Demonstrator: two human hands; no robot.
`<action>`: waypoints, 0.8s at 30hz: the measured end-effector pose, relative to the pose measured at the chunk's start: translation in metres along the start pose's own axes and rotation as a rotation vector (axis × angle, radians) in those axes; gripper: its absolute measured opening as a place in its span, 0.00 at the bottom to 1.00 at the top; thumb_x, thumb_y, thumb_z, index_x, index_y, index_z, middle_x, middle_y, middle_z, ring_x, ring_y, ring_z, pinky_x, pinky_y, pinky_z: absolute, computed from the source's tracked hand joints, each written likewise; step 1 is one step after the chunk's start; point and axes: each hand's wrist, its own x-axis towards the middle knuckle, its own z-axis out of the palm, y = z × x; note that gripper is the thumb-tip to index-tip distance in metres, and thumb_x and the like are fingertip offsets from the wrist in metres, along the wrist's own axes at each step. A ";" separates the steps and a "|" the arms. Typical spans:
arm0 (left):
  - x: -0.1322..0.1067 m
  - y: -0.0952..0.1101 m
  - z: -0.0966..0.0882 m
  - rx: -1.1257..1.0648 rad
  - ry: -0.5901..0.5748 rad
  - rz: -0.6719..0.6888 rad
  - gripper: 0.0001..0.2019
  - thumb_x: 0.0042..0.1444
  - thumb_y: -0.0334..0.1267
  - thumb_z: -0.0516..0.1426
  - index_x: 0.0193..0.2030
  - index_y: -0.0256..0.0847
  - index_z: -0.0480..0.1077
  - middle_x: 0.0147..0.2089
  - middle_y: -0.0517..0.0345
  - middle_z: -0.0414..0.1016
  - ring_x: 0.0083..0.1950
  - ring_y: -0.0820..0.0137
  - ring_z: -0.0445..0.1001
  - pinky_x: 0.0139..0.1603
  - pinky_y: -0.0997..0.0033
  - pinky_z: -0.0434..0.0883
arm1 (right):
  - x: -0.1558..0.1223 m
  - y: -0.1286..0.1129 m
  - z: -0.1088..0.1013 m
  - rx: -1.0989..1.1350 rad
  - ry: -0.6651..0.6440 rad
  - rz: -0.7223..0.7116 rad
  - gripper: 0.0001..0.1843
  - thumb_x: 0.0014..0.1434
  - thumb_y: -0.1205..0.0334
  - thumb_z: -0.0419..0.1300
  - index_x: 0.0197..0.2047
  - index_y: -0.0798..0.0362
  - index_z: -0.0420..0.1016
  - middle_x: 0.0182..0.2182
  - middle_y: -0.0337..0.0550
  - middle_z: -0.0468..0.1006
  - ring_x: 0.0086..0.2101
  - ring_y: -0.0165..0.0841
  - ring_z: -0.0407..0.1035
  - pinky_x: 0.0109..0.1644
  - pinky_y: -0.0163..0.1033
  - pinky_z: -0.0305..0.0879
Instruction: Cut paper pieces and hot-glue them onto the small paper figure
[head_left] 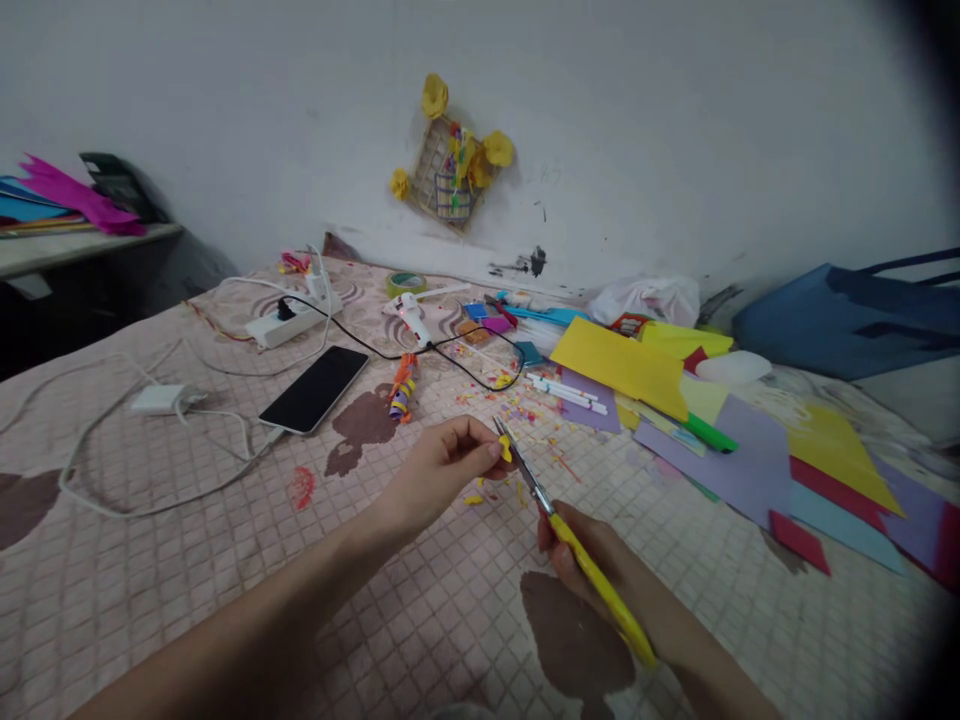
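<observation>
My left hand pinches a tiny yellow paper piece between thumb and fingertips. My right hand grips yellow-handled scissors, whose metal blades point up and left and meet the paper piece. Small yellow and red paper scraps lie on the patterned bedcover around and beyond my hands.
Coloured paper sheets spread at the right beside a blue bag. A black phone, charger and white cables, a power strip, a glue gun and tape roll lie ahead. A paper flower craft hangs on the wall.
</observation>
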 end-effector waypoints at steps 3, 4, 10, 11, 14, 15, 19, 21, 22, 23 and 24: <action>0.000 0.000 0.000 0.001 -0.004 -0.004 0.07 0.52 0.37 0.59 0.30 0.35 0.68 0.30 0.57 0.74 0.33 0.75 0.72 0.39 0.72 0.69 | -0.001 0.001 -0.001 0.015 -0.015 -0.003 0.14 0.57 0.49 0.49 0.28 0.51 0.60 0.24 0.38 0.68 0.25 0.31 0.61 0.28 0.35 0.59; 0.001 0.000 -0.001 0.001 -0.007 -0.004 0.07 0.52 0.37 0.59 0.30 0.35 0.68 0.30 0.57 0.74 0.33 0.74 0.72 0.39 0.72 0.69 | -0.001 0.001 -0.001 0.015 -0.020 0.000 0.14 0.56 0.49 0.49 0.28 0.51 0.60 0.23 0.38 0.68 0.25 0.30 0.61 0.28 0.35 0.59; -0.001 -0.001 0.003 -0.026 0.021 -0.011 0.06 0.52 0.36 0.59 0.30 0.35 0.68 0.30 0.57 0.74 0.32 0.75 0.72 0.38 0.73 0.69 | 0.000 0.000 0.001 0.004 -0.008 -0.005 0.17 0.57 0.46 0.48 0.29 0.52 0.61 0.23 0.38 0.66 0.24 0.30 0.61 0.27 0.35 0.59; -0.002 -0.002 0.004 -0.035 0.036 -0.014 0.06 0.52 0.36 0.59 0.30 0.35 0.68 0.30 0.58 0.74 0.33 0.75 0.72 0.38 0.73 0.69 | 0.000 0.000 0.002 0.006 -0.005 -0.011 0.17 0.57 0.46 0.47 0.30 0.52 0.61 0.24 0.38 0.66 0.24 0.30 0.61 0.28 0.35 0.59; -0.004 -0.005 0.008 -0.079 0.066 -0.031 0.07 0.53 0.37 0.58 0.30 0.36 0.68 0.32 0.57 0.74 0.34 0.73 0.72 0.38 0.72 0.68 | 0.000 0.001 0.005 0.000 0.004 -0.021 0.17 0.58 0.46 0.46 0.31 0.51 0.61 0.24 0.38 0.67 0.25 0.31 0.62 0.29 0.36 0.60; -0.005 -0.006 0.010 -0.095 0.069 -0.037 0.07 0.53 0.38 0.58 0.31 0.36 0.68 0.32 0.57 0.75 0.35 0.73 0.72 0.38 0.72 0.68 | -0.001 0.001 0.005 -0.006 0.012 -0.024 0.17 0.58 0.46 0.46 0.32 0.51 0.62 0.25 0.39 0.68 0.26 0.31 0.63 0.29 0.36 0.60; -0.007 -0.009 0.013 -0.145 0.089 -0.042 0.08 0.53 0.40 0.58 0.31 0.37 0.67 0.34 0.56 0.75 0.36 0.72 0.72 0.38 0.71 0.68 | -0.002 0.005 0.008 -0.019 0.010 -0.032 0.19 0.60 0.45 0.44 0.33 0.52 0.62 0.26 0.40 0.69 0.27 0.32 0.64 0.31 0.37 0.60; -0.008 -0.009 0.015 -0.168 0.109 -0.038 0.08 0.52 0.40 0.59 0.31 0.37 0.68 0.33 0.56 0.75 0.36 0.72 0.72 0.38 0.71 0.68 | -0.002 0.007 0.009 0.006 -0.003 -0.040 0.20 0.60 0.43 0.43 0.33 0.52 0.62 0.26 0.40 0.69 0.27 0.32 0.64 0.30 0.37 0.60; -0.008 -0.009 0.016 -0.179 0.120 -0.036 0.08 0.51 0.39 0.59 0.31 0.37 0.68 0.33 0.56 0.75 0.36 0.72 0.72 0.38 0.71 0.68 | -0.002 0.009 0.009 0.016 -0.005 -0.046 0.21 0.60 0.43 0.44 0.34 0.52 0.62 0.26 0.39 0.70 0.26 0.32 0.64 0.30 0.36 0.60; -0.008 -0.009 0.016 -0.188 0.130 -0.032 0.08 0.51 0.39 0.60 0.31 0.37 0.68 0.33 0.56 0.74 0.36 0.72 0.72 0.38 0.71 0.68 | -0.002 0.010 0.010 0.022 0.004 -0.051 0.21 0.59 0.42 0.44 0.34 0.52 0.62 0.26 0.39 0.70 0.26 0.32 0.64 0.30 0.36 0.59; -0.008 -0.009 0.017 -0.195 0.138 -0.028 0.08 0.51 0.39 0.60 0.31 0.37 0.68 0.33 0.57 0.74 0.36 0.72 0.72 0.38 0.72 0.68 | -0.001 0.011 0.011 0.023 0.016 -0.053 0.21 0.59 0.42 0.44 0.33 0.52 0.63 0.26 0.39 0.70 0.26 0.31 0.64 0.29 0.36 0.59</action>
